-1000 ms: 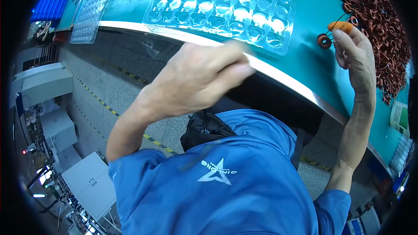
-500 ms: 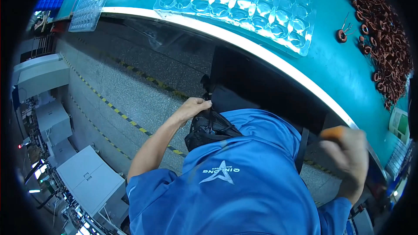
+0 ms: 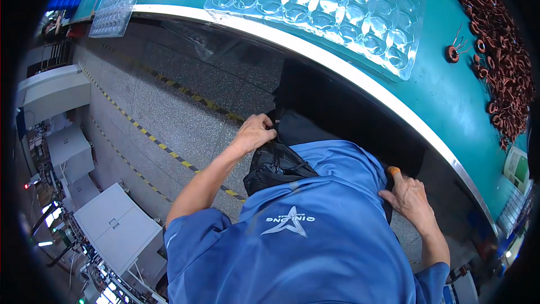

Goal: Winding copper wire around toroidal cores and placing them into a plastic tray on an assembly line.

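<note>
My left hand (image 3: 254, 134) is closed on the upper part of a black mesh bag (image 3: 277, 170) that lies against my left side. Its fingertips are partly hidden by dark straps. Beside my right hip, near the edge of my blue shirt (image 3: 337, 214), is my right hand (image 3: 413, 198). Its thumb and forefinger are apart, the other fingers bent, and I see nothing held in it. An orange finger cot (image 3: 394, 171) covers the forefinger tip.
Ahead curves a teal-topped workbench (image 3: 444, 101) with a pale metal edge. On it lie a clear blister tray (image 3: 332, 8), a lone copper-wound ring coil (image 3: 452, 54) and a heap of such coils (image 3: 503, 56). Grey cabinets (image 3: 118, 228) stand at left beyond yellow-black floor tape (image 3: 146, 138).
My right hand has moved left and inward, from beside the bench edge to my hip. My left hand has shifted slightly up at the bag, its fingers more bent.
</note>
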Available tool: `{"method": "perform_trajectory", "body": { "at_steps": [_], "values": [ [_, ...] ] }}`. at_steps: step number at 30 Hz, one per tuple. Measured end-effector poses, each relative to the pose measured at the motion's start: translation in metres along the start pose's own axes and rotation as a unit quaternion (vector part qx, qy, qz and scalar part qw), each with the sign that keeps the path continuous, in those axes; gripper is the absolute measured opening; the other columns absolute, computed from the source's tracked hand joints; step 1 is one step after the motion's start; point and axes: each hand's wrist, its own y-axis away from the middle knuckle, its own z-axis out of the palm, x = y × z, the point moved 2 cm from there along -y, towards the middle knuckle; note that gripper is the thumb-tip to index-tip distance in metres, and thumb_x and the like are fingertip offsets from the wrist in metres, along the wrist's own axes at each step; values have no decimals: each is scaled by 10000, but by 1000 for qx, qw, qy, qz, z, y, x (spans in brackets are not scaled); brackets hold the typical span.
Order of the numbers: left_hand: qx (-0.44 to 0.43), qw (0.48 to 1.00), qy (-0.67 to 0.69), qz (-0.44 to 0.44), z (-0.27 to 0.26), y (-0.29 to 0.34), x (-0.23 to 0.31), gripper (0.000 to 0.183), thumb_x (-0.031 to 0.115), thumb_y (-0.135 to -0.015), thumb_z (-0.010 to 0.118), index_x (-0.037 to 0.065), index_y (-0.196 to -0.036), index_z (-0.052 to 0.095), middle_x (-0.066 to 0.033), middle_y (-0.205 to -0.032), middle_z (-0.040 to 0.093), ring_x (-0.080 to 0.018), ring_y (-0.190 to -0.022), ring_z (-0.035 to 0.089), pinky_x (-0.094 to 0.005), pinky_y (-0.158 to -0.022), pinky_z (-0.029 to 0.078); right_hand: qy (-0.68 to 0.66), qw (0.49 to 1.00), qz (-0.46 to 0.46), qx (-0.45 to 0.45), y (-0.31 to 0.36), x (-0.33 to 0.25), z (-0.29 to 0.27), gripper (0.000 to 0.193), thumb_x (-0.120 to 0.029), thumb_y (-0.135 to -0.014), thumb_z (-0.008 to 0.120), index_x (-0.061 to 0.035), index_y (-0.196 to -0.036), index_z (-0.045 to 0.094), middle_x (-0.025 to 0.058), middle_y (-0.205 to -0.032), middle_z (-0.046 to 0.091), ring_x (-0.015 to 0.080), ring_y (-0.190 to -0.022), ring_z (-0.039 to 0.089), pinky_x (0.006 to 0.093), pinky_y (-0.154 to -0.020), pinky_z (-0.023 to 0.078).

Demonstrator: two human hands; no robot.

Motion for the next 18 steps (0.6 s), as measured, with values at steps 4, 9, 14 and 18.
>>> {"method": "perform_trajectory", "body": {
  "at_steps": [4, 9, 14, 18],
  "values": [
    [-134, 969, 180, -101, 7, -4, -12, 359, 136, -731, 656, -21, -1043, 573, -79, -806, 600, -143, -653, 574, -264, -561, 458, -164, 985, 26, -48, -2, 12, 7, 543, -132, -797, 684, 50, -1257, 460, 155, -744, 650, 283, -680, 655, 385, -687, 528],
    [-28, 848, 493, -190, 13, 21, -28, 415, -14, -760, 607, -57, -1145, 459, -137, -891, 604, -186, -736, 616, -293, -661, 517, -332, 942, 44, -11, 7, 11, 2, 568, -2, -783, 665, 66, -1292, 422, 107, -757, 632, 207, -685, 648, 314, -663, 530],
    [-8, 676, 727, -123, 8, 18, -50, 278, -68, -805, 556, -52, -1074, 489, -104, -887, 598, -215, -798, 614, -354, -748, 541, -614, 788, 47, -1, 19, 15, 20, 687, -8, -770, 735, 11, -1361, 384, 31, -816, 587, 99, -745, 590, 243, -686, 506],
    [-14, 639, 764, -87, -5, 31, -36, 156, -57, -826, 537, -32, -980, 542, -82, -882, 592, -164, -783, 580, -295, -732, 513, -673, 738, 44, -10, 23, 26, 30, 743, -24, -753, 771, 4, -1377, 368, 12, -809, 565, 81, -737, 573, 215, -674, 490]
  ]
}}
